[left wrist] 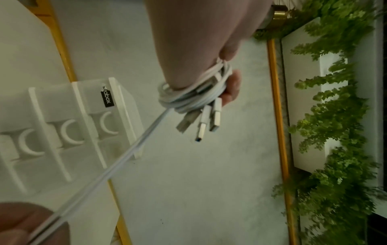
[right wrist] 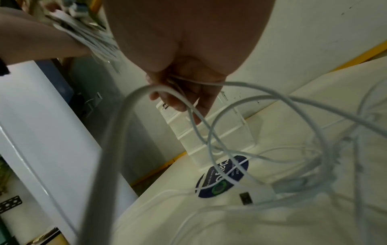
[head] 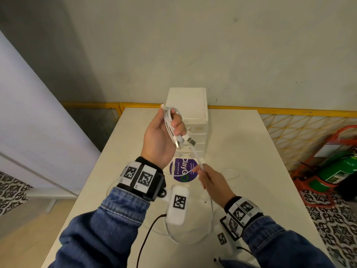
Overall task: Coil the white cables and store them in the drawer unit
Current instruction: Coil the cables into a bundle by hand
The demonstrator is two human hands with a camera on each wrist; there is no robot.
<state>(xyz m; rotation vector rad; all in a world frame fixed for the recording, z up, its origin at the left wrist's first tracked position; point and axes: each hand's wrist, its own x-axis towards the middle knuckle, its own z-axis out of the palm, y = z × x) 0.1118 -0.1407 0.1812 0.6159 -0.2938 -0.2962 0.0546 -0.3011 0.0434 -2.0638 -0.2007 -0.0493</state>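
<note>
The white table (head: 241,144) fills the middle of the head view, with a yellow rail (head: 289,111) and lattice behind it, and a green extinguisher (head: 338,171) on the floor to the right. At the table's far edge stands the white drawer unit (head: 190,105), upright, its drawers shut and their crescent handles facing the person. In front of it a round purple sticker (head: 180,171) lies flat on the table. The left hand (head: 162,136) is raised above the table in front of the unit, fingers curled round a coiled bundle of white cables (head: 171,123); the bundle's long axis runs along the palm, and several plug ends (left wrist: 206,121) stick out together below the fingers. One strand (head: 197,155) runs taut from the bundle down to the right hand (head: 210,178), which pinches it between thumb and fingers over the sticker. Loose cable loops (right wrist: 303,157) lie on the table below the right hand, one USB plug (right wrist: 246,198) flat among them
</note>
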